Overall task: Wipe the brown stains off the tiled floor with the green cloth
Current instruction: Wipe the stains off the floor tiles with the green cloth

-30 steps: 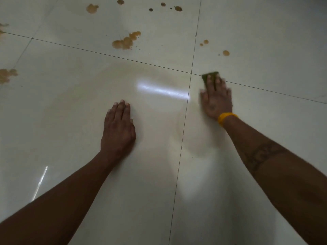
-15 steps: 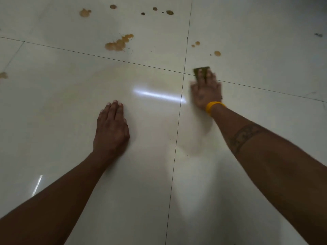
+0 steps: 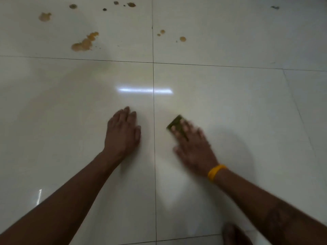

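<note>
Tiled floor (image 3: 230, 103) — right hand (image 3: 193, 147) flat, pressing green cloth (image 3: 177, 125), long axis slanting far-right.

1. Bare tiled floor (image 3: 230, 103) between the right hand (image 3: 194, 147) and the far brown stains (image 3: 85, 44); nothing in the way.
2. Left hand (image 3: 122, 133) planted flat just left, blocking that side.

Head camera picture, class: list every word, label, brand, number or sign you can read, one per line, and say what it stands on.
None can be read.
yellow wristband: plain, no print shows.
green cloth under the right hand: motion-blurred, no label shows.
forearm marking: dark and blurred, cannot tell if it holds letters.
tiled floor and brown stains: no writing.
</note>
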